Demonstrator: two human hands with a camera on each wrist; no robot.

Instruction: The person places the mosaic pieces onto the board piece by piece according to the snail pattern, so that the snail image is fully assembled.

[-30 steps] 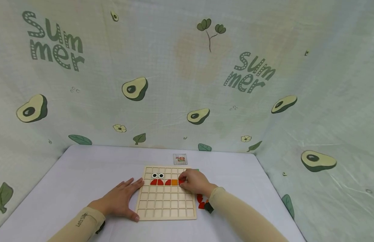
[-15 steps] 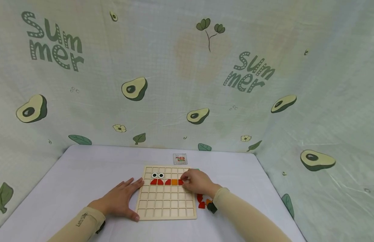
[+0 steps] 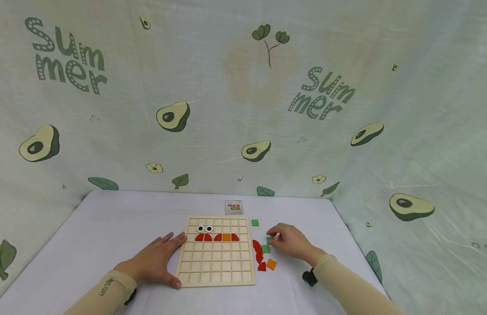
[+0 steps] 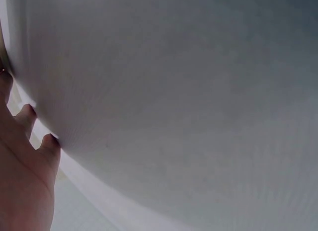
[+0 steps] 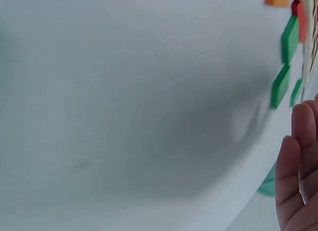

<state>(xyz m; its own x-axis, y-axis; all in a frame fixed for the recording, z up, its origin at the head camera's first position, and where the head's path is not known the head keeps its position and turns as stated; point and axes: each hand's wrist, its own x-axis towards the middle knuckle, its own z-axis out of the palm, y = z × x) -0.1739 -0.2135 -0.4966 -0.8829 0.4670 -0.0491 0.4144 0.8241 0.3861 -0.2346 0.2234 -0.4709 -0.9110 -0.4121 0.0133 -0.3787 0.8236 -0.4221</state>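
Note:
A wooden grid board [image 3: 216,266] lies on the white table. Its upper rows hold two round eye pieces [image 3: 205,228], several red quarter-round tiles [image 3: 204,237] and an orange square tile [image 3: 226,237]. My left hand [image 3: 154,258] is spread at the board's left edge, fingertips and thumb against it; the left wrist view shows part of this hand [image 4: 25,176]. Right of the board, my right hand [image 3: 292,243] is over a green square tile [image 3: 269,241], its fingers loosely bent. In the right wrist view its fingers [image 5: 288,171] appear apart from the green tiles [image 5: 280,87].
Beside the board's right edge lie more green tiles [image 3: 265,249], loose red tiles [image 3: 259,257] and an orange tile [image 3: 271,264]. A small picture card [image 3: 233,207] lies behind the board. A printed cloth [image 3: 211,87] hangs behind the table.
My right hand has left the board and moved right to the loose green tiles. A red quarter-round tile now sits right of the orange one. My left hand stays put.

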